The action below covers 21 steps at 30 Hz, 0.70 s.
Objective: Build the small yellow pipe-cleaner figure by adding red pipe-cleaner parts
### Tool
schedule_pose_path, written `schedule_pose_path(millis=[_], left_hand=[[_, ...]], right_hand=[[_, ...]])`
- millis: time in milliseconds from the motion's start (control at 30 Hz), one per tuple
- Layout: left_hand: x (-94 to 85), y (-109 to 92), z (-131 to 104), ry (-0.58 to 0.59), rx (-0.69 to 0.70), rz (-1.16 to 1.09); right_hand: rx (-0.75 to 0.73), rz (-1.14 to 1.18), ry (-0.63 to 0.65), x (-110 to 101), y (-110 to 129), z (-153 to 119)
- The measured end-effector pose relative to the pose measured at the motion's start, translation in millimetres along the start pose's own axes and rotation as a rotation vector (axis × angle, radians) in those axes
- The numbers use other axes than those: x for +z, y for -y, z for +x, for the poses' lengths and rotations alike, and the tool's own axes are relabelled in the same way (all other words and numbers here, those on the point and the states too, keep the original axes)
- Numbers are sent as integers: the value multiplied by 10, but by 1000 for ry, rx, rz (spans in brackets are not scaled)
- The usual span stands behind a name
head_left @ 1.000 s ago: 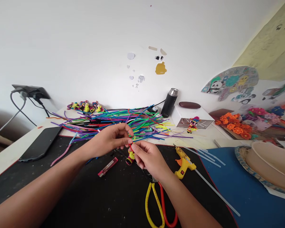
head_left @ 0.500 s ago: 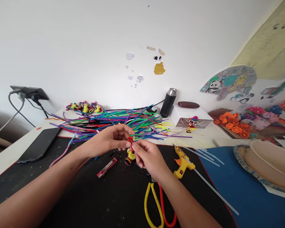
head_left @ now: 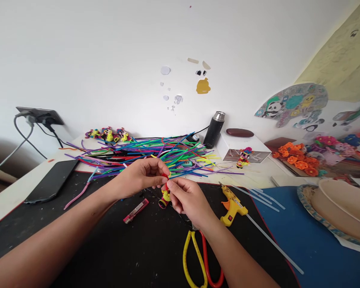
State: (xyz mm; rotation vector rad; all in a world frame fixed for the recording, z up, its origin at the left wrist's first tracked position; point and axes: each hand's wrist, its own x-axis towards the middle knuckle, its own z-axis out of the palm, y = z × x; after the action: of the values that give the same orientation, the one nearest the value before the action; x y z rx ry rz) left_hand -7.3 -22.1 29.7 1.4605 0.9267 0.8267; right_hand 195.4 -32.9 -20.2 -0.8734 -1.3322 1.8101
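Note:
My left hand (head_left: 145, 176) pinches a small red piece (head_left: 165, 176) between thumb and fingers, above the black mat (head_left: 108, 248). Touching it from the right, my right hand (head_left: 187, 198) is closed on the same red piece. Just below the fingertips is a small yellow and red figure (head_left: 165, 197), partly covered by my right hand. Scissors (head_left: 195, 258) with one yellow and one red handle lie under my right forearm. A pink lighter (head_left: 136, 211) rests left of the figure, and a yellow glue gun (head_left: 232, 206) lies to the right.
Behind my hands spreads a pile of coloured pipe cleaners (head_left: 138, 154). A phone (head_left: 51, 181) lies at left. At the back stand a black bottle (head_left: 214, 130), a white box (head_left: 246, 144) and a finished figure (head_left: 243, 157). Bowls (head_left: 345, 204) are at right.
The camera view has shifted slightly, moving the scene a little to the right. My left fingertips have risen slightly with the red piece; my right hand stays pinched at it.

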Motion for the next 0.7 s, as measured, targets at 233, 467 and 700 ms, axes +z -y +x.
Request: schedule_pose_path(millis=[233, 467, 700], left_hand=[[14, -8, 1, -43, -2, 14], [-62, -10, 10, 52, -32, -71], [-41, -89, -15, 18, -32, 59]], right_hand=[[-12, -30, 2, 8, 4, -10], [-25, 0, -20, 15, 15, -17], [-38, 58, -54, 30, 33, -11]])
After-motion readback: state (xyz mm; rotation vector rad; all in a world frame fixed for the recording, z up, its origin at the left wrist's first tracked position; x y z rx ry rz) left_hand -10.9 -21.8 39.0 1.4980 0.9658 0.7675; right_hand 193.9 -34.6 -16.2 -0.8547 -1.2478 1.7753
